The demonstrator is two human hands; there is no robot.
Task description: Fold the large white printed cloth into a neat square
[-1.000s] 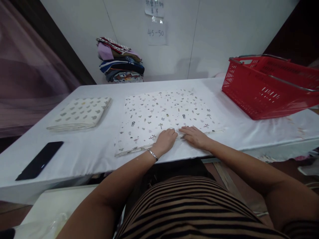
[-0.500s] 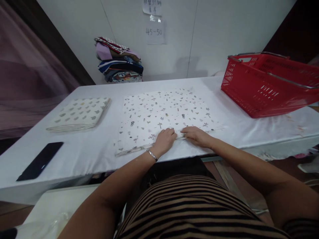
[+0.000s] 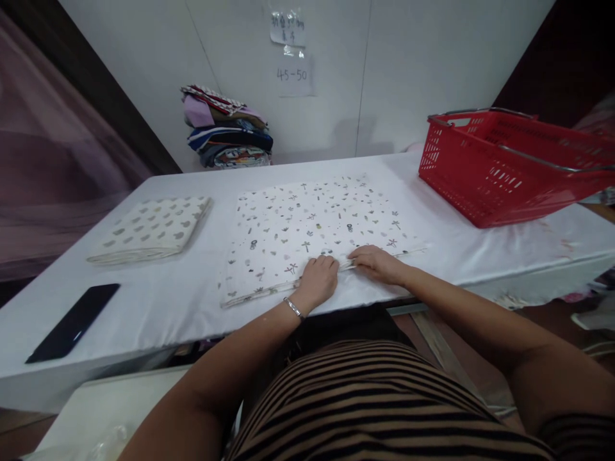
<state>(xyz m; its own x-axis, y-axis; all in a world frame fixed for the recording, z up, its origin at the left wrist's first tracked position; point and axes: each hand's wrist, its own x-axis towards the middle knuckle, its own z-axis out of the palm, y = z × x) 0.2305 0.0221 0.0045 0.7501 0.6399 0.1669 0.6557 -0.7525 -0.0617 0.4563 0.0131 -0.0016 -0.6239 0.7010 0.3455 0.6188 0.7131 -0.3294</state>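
Observation:
A white cloth (image 3: 307, 221) printed with small palm trees and other motifs lies flat on the table, folded in layers along its near edge. My left hand (image 3: 318, 279) has its fingers curled over the middle of that near edge and wears a silver bracelet at the wrist. Just to its right, my right hand (image 3: 377, 264) pinches the same edge between thumb and fingers. The fingertips of both hands almost meet. To the left of this cloth lies another folded cloth (image 3: 152, 225), cream with grey spots.
A red plastic basket (image 3: 485, 173) with metal handles stands at the table's right. A black phone (image 3: 74, 323) lies at the front left of the white-covered table (image 3: 182, 314). Against the wall, behind the table, rises a stack of folded fabrics (image 3: 228, 131). Paper signs (image 3: 291, 73) hang above.
The head view has tilted slightly, so everything on the table sits a little lower in the picture. Both hands keep their hold on the cloth's near edge with hardly any movement.

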